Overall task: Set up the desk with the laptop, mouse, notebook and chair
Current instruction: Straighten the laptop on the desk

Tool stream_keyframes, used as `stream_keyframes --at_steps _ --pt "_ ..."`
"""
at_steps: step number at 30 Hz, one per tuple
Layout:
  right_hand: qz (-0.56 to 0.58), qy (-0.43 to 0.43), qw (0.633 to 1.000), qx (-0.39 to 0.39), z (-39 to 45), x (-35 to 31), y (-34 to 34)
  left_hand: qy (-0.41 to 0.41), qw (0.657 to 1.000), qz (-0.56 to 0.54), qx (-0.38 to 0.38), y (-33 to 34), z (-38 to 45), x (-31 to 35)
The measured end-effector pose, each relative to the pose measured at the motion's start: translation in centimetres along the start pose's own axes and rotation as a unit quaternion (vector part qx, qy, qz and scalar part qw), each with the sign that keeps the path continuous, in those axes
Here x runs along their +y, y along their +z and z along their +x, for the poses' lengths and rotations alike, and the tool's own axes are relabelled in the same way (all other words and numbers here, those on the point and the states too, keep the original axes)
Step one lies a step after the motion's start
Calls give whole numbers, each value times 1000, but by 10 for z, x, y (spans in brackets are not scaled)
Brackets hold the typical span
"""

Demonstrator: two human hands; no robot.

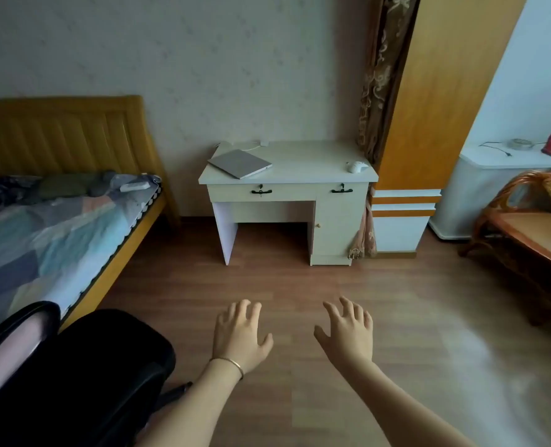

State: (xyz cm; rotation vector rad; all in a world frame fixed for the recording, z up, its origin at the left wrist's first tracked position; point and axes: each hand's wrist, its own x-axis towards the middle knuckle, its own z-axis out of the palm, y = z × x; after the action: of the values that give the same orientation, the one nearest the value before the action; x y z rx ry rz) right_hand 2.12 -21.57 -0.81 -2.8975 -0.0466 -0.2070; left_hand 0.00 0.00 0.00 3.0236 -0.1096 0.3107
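Hands come first: the left hand (240,333) and the right hand (346,330) are both held out in front of the body above the wooden floor (300,285), palms down, fingers spread and relaxed, holding nothing. A thin bracelet (232,364) circles the left wrist. Neither hand touches anything.

Just beside the left forearm, at the lower left, stands the black chair (74,375), well apart from the desk and close to the bed (58,227). Across the open floor, against the far wall, is the surface (300,162) of the white desk. On it the laptop (240,163) lies closed and skewed toward the left rear corner, and the mouse (355,166) sits near the right front edge. A white cable (251,146) runs along the back of the surface. No notebook can be made out anywhere in view; a small white object (134,186) lies on the bed, but it is too small to identify.

By the look of it the task is at its very start, with nothing yet arranged. The nearest job is probably the chair: the left hand would need to swing over to its back, take hold and bring it to the gap under the surface. Otherwise the person must walk up to the desk to straighten and open the laptop, and the notebook has to be found first.
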Motion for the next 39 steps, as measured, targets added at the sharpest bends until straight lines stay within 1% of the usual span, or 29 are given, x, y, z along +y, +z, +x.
stream_keyframes --at_steps 1,2,6,9,13,18,22,29,35,39 --pt "13 1 1000 -16 23 3 1 -2 1000 -1 -2 5 21 -2" --pt "13 6 1000 -15 46 6 2 -6 1000 -1 4 8 41 -2" --pt "4 -19 999 -39 143 6 5 -25 999 24 14 14 129 -12" --pt "-3 -27 999 -38 205 6 10 -29 999 32 22 19 187 -20" --pt "-1 -29 999 -37 278 5 18 -31 998 15 47 27 264 -33" --pt "1 -23 999 -37 378 -1 36 -16 998 17 64 52 368 -54" --pt "7 -24 999 -21 473 -13 62 -18 997 7 69 80 467 -84" --pt "16 -5 999 -28 648 -47 89 -5 998 -1 63 110 642 -139" --pt "35 0 999 -16 759 -72 102 2 997 -20 71 123 747 -169" --pt "40 -18 999 -23 826 -92 123 -7 996 -35 78 141 802 -194"
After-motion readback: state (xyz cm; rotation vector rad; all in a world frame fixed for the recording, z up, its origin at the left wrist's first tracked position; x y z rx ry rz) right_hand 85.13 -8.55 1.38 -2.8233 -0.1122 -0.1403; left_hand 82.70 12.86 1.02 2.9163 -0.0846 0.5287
